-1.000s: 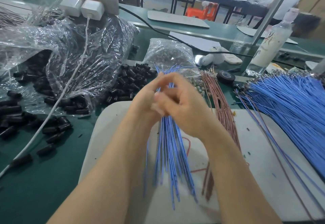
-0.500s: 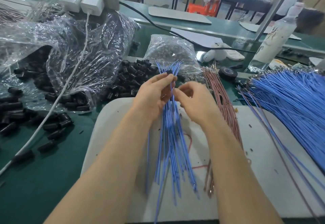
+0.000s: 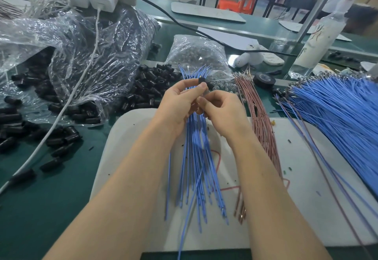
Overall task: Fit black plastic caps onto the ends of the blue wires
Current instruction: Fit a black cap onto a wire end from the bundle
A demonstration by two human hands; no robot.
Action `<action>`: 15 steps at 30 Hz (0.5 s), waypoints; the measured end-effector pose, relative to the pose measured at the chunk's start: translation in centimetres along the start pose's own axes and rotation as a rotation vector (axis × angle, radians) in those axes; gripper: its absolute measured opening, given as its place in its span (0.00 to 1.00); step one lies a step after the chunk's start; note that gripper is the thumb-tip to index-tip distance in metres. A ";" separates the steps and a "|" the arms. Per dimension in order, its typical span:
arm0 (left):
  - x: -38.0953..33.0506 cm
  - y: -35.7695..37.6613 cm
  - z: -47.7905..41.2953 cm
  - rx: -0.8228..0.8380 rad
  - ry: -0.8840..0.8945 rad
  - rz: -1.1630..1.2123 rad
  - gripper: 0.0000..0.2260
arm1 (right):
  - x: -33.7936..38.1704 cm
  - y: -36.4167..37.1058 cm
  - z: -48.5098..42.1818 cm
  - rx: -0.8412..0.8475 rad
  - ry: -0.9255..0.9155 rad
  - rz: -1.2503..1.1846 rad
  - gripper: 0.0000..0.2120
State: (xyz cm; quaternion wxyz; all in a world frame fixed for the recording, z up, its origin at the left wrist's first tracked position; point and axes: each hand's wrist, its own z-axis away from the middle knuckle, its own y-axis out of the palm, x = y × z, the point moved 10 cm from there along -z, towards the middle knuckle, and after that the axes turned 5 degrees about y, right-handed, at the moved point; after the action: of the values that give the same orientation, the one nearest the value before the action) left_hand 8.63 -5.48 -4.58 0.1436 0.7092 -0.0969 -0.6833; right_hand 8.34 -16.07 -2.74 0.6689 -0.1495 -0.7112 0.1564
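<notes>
Both hands are raised together over the white board (image 3: 306, 178) that lies on the green table (image 3: 51, 208). The left hand (image 3: 180, 104) has its fingers curled around a bundle of blue wires (image 3: 196, 157), and between its thumb and forefinger tip it pinches one black cap (image 3: 201, 80) at the upper part of the bundle. The right hand (image 3: 223, 112) is touching the left one; its fingers are curled, and its thumb and forefinger pinch into the same bundle just below the cap. If it holds one wire or several, I cannot tell. The upper ends of the bundle spread like a fan above the fingers, and the lower ends hang down to the board, between the two forearms. Loose black caps (image 3: 153, 84) lie in a heap just behind the hands, and more are inside and around a crumpled clear plastic bag (image 3: 81, 55) on the left. Copper-coloured wires (image 3: 257, 116) lie just right of the hands, and a big pile of blue wires (image 3: 337, 112) is at the far right. A black tape roll (image 3: 264, 80) lies behind the copper-coloured wires.
</notes>
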 end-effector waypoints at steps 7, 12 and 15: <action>0.3 -1.0 -0.4 -0.052 -0.049 0.092 0.05 | 0.4 0.8 0.3 0.060 0.002 0.081 0.06; 1.2 -0.7 -0.5 -0.021 -0.134 0.172 0.05 | 0.3 0.9 0.6 0.070 0.031 0.043 0.08; 1.2 -0.9 -0.5 -0.018 -0.133 0.163 0.04 | 0.3 0.5 0.5 0.052 0.028 0.043 0.08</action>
State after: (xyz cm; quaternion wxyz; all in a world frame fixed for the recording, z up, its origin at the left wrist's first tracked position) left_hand 9.13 -5.03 -6.02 0.1987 0.6508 -0.1575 -0.7156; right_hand 7.85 -15.54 -2.72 0.6789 -0.1496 -0.6941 0.1870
